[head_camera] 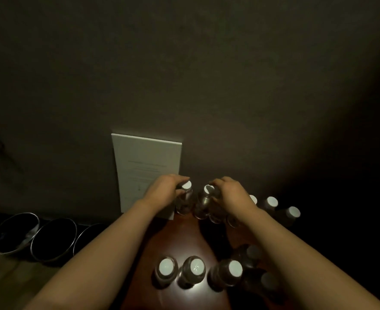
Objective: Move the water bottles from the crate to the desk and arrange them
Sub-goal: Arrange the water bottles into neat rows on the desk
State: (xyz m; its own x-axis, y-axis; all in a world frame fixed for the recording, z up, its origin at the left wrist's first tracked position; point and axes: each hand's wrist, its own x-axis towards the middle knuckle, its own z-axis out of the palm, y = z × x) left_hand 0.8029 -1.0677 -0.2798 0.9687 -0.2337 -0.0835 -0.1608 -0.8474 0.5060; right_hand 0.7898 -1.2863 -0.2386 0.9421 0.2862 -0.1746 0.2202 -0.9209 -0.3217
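Clear water bottles with white caps stand on a dark reddish wooden desk (180, 238). My left hand (165, 189) grips the neck of one bottle (185, 199) at the desk's far edge. My right hand (230, 194) grips the bottle (203, 201) right beside it; the two bottles stand close together. More bottles (271, 203) line the far edge to the right, partly hidden by my right arm. A nearer row of several bottles (194, 270) stands toward me. The crate is not in view.
A white printed card (146, 166) leans against the dark wall behind the desk's far left corner. Three dark round bowls (52, 239) with metal rims sit lower left, off the desk. The right side is very dark.
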